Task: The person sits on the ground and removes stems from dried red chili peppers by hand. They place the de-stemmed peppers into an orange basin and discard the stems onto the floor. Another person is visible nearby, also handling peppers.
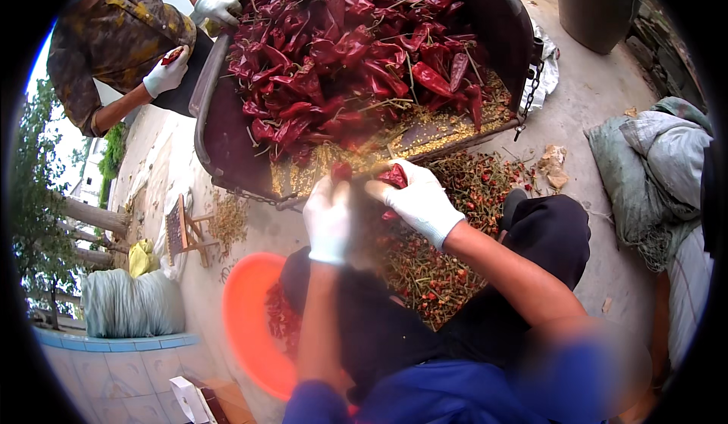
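Observation:
My left hand (330,219), in a white knit glove, pinches a piece of dried red chili (341,171) between thumb and fingers. Close beside it, my right hand (418,196), gloved the same way, grips another dried red pepper (394,176). Both hands are just in front of the lip of a dark cart bed (211,134), which holds a large heap of dried red chilies (335,60). Yellow seeds (443,142) are strewn along its near edge. A pile of stems and red scraps (438,270) covers the ground between my legs.
An orange basin (242,321) with red peppers sits by my left leg. Across the cart's left side, a co-worker's gloved hand (168,72) holds a pepper. Filled sacks (642,168) lie at right; a chain (533,91) hangs from the cart. A small wooden stool (185,230) lies at left.

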The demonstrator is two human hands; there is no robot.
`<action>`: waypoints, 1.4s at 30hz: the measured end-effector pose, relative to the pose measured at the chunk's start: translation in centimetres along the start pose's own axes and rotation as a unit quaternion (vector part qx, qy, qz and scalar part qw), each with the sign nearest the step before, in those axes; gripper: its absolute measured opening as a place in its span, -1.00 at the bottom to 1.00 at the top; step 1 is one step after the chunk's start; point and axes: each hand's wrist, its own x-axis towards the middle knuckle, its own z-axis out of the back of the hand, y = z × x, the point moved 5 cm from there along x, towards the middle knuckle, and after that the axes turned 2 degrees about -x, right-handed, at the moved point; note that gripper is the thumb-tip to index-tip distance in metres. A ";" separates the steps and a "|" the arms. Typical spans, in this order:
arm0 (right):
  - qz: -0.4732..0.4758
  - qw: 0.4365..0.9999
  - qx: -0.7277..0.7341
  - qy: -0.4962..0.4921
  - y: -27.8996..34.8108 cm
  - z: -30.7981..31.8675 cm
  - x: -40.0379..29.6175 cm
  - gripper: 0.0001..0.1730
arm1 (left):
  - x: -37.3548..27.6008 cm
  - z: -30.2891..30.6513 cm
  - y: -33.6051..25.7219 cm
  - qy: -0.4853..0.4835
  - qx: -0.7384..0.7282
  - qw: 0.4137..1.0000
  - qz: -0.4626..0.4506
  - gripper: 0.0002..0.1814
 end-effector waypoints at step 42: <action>0.201 0.912 -0.339 0.112 -0.3 -1.3 -2.7 -0.55 | 3.3 1.7 1.1 -0.106 0.391 0.904 -0.135 -0.54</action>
